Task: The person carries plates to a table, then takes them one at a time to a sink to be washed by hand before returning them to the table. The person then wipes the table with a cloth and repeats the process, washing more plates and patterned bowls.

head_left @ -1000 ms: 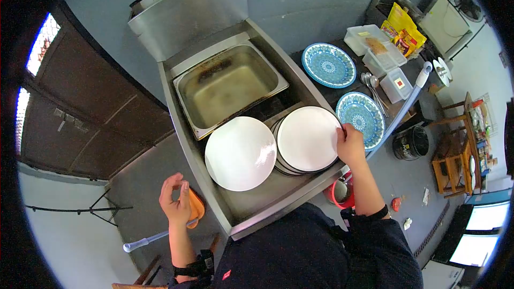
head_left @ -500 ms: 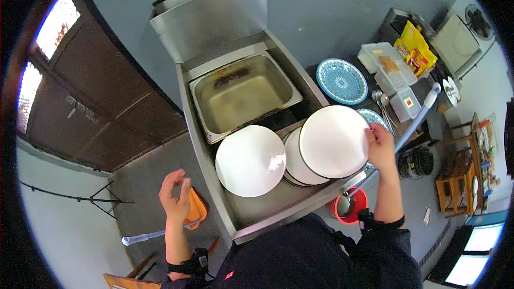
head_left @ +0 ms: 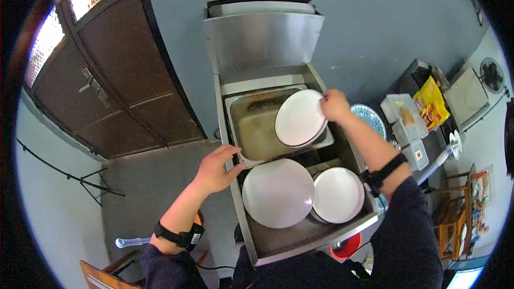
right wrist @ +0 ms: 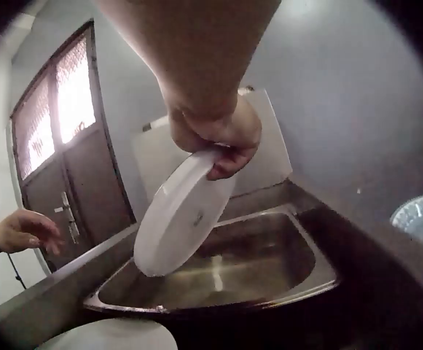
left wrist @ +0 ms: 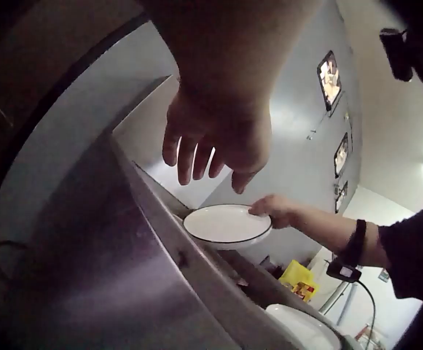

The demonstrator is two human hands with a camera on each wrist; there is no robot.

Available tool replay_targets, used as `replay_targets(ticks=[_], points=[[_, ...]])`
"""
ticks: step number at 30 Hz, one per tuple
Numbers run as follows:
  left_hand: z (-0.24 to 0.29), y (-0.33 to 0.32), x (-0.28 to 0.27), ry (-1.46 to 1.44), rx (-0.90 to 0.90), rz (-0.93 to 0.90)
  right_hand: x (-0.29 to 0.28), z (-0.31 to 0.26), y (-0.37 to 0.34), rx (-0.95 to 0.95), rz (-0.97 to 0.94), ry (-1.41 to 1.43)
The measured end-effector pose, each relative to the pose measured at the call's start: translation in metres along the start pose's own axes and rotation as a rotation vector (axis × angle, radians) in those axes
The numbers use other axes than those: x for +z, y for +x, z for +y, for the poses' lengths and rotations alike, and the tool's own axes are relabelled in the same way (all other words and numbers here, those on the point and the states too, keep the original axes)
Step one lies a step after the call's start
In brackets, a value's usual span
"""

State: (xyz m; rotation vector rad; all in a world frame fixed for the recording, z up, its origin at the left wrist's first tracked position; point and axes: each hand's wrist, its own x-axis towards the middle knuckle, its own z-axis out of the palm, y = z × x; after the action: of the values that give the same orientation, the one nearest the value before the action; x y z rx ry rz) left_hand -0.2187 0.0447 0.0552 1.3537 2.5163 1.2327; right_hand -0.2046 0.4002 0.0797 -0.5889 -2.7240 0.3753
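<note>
My right hand [head_left: 336, 106] pinches a round white plate [head_left: 301, 118] by its right edge. In the right wrist view this plate [right wrist: 186, 215] hangs tilted above a rectangular metal pan [right wrist: 251, 288] with murky liquid in it. The fingers of my left hand [head_left: 217, 170] are extended and hold nothing, over the left rim of the steel unit by the pan's near corner. A large white plate [head_left: 278, 192] lies in the unit in front of the pan. To its right sits a stack of smaller white plates [head_left: 338, 195].
A steel backboard [head_left: 265, 40] rises behind the pan. On the right are a blue patterned plate [head_left: 369, 120], clear plastic containers [head_left: 399, 108] and a yellow bag [head_left: 431, 101]. A red bucket [head_left: 348, 247] stands below the unit's front right corner.
My right hand has lifted the plate off the right stack and carried it forward and left over the pan. My left hand has moved up and right to the unit's left rim.
</note>
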Motion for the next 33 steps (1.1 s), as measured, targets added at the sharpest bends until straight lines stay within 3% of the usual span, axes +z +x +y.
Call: replay_targets(ticks=[2,4,8,11,14,17,21,28,32,33], points=[[-0.011,0.008,0.007,0.036,-0.023,-0.049,0.035,-0.009,0.019,0.058,-0.194,0.022],[-0.023,0.014,0.014,0.020,-0.110,-0.152,0.074,-0.011,0.020,0.111,-0.225,0.102],[-0.029,0.026,0.015,0.058,-0.058,-0.207,0.110,-0.019,0.017,0.329,-0.442,0.307],[-0.041,0.036,0.023,0.085,0.023,-0.208,0.118,-0.018,0.017,0.348,-0.539,0.346],[-0.042,0.044,0.030,0.145,0.040,-0.241,0.169,0.019,0.024,0.253,-0.472,0.273],[-0.048,0.053,0.035,0.156,0.065,-0.298,0.175,0.024,0.021,0.375,-0.530,0.321],[-0.046,0.064,0.036,0.189,0.039,-0.306,0.176,0.022,0.025,0.201,-0.653,0.199],[-0.041,0.072,0.040,0.153,-0.026,-0.331,0.183,0.019,0.026,0.184,-0.817,0.081],[-0.038,0.075,0.039,0.150,-0.062,-0.373,0.208,0.028,0.033,0.348,-0.915,0.068],[-0.038,0.075,0.039,0.164,-0.066,-0.363,0.204,0.026,0.034,0.273,-0.958,-0.025]])
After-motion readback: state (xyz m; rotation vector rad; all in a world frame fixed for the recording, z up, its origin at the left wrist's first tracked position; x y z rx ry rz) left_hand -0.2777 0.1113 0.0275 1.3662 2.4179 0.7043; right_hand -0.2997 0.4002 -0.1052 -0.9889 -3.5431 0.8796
